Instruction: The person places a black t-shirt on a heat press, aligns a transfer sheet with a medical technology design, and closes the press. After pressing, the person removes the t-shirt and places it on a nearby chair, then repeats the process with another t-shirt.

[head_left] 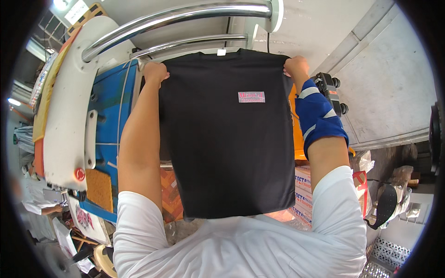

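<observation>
Far left: a co-worker's hand [54, 209], small and blurred, beside a table. Next, one white panel [65, 116], curved at its upper end, bearing a red button [79, 174] near its lower end. Below it, one white cloth [82, 214] with a pink motif. Then a brown pad [99, 190] on a blue panel [109, 102].

Left hand [155, 73]: closed, gripping the shirt at its left upper corner. Above, one thick chrome bar [181, 17], with a thinner one below.

Centre: one black shirt [227, 148], spread between both hands, collar away from the wearer's body, hem near the wearer's white top [241, 245]. White tag [221, 52] at the collar; small pink-and-grey print [251, 97] on the chest, right of middle.

Right hand [295, 66]: closed, gripping the right upper corner. Below it, white boxes [303, 194] with coloured print; on the forearm, a blue sleeve [320, 113] with pale stripes. Just beside, one black device [328, 90] with round knobs.
</observation>
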Demonstrator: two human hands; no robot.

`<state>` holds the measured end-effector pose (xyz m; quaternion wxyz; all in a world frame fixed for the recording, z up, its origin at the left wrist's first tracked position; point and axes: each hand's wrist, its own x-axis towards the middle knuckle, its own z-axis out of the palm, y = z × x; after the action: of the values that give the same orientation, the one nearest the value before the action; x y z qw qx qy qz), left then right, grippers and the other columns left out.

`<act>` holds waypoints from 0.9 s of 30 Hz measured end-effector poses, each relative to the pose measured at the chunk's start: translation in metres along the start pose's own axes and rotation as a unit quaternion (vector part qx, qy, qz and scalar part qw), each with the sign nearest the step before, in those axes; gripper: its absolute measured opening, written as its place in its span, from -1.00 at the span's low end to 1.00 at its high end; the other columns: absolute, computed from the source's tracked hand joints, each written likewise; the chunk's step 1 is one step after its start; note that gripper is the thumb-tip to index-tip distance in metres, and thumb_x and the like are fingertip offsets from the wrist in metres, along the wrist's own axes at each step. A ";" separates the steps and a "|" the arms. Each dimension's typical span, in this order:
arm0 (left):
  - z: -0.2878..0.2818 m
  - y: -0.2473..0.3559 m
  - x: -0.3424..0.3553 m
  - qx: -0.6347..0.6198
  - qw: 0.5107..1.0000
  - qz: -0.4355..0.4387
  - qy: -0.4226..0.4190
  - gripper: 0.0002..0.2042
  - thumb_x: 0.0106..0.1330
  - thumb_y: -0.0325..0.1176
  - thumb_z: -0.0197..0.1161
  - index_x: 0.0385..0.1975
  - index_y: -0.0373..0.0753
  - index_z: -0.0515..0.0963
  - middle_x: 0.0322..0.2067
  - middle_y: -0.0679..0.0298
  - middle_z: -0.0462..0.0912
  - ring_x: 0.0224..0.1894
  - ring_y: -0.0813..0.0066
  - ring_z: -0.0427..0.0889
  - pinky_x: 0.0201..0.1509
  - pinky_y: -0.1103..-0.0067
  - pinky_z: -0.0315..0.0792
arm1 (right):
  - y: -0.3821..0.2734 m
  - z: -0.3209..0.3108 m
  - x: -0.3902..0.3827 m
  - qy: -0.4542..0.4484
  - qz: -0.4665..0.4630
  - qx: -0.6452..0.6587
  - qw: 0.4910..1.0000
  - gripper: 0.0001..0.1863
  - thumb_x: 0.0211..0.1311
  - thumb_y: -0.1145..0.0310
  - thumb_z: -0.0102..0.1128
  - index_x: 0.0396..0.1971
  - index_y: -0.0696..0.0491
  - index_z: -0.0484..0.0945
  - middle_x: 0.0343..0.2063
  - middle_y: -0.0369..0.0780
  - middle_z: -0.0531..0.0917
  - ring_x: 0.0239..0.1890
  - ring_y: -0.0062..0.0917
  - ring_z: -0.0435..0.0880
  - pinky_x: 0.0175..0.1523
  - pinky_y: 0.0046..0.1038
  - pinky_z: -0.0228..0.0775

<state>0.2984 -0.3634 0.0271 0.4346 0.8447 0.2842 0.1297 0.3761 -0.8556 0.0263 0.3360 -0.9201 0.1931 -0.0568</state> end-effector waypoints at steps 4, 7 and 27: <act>0.029 -0.034 -0.015 0.058 0.982 0.163 0.082 -0.66 0.33 -0.40 0.27 0.09 -0.33 0.57 -0.20 0.00 0.74 -0.18 0.16 0.75 -0.05 0.31 0.58 | -0.021 0.033 -0.034 0.029 -0.177 -0.056 0.982 -0.69 0.27 0.37 0.16 -0.05 0.21 0.61 -0.02 0.11 0.69 0.08 0.04 0.66 0.17 -0.07 0.51; 0.037 -0.024 -0.094 -0.006 0.976 0.215 0.027 -0.63 0.33 -0.43 0.28 0.14 -0.28 0.56 0.04 -0.03 0.66 0.09 0.04 0.65 0.20 0.28 0.50 | -0.016 0.051 -0.090 -0.060 -0.490 -0.044 0.869 -0.67 0.22 0.37 0.21 -0.02 0.12 0.60 -0.04 -0.01 0.70 0.04 0.02 0.65 0.18 -0.09 0.49; -0.103 -0.204 -0.471 -0.055 0.997 -0.049 0.004 -0.73 0.40 -0.50 0.23 0.05 -0.46 0.55 0.06 0.03 0.62 0.14 0.28 0.63 0.14 0.45 0.56 | -0.033 0.067 -0.160 -0.129 -0.566 -0.250 0.775 -0.67 0.20 0.45 0.21 -0.01 -0.04 0.58 -0.16 -0.12 0.75 -0.08 -0.15 0.75 0.00 -0.12 0.61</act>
<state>-0.2031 -0.4806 -0.0639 0.4855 0.8040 0.3190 0.1274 0.2552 -0.7293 0.0002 0.0236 -0.9139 -0.3997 -0.0675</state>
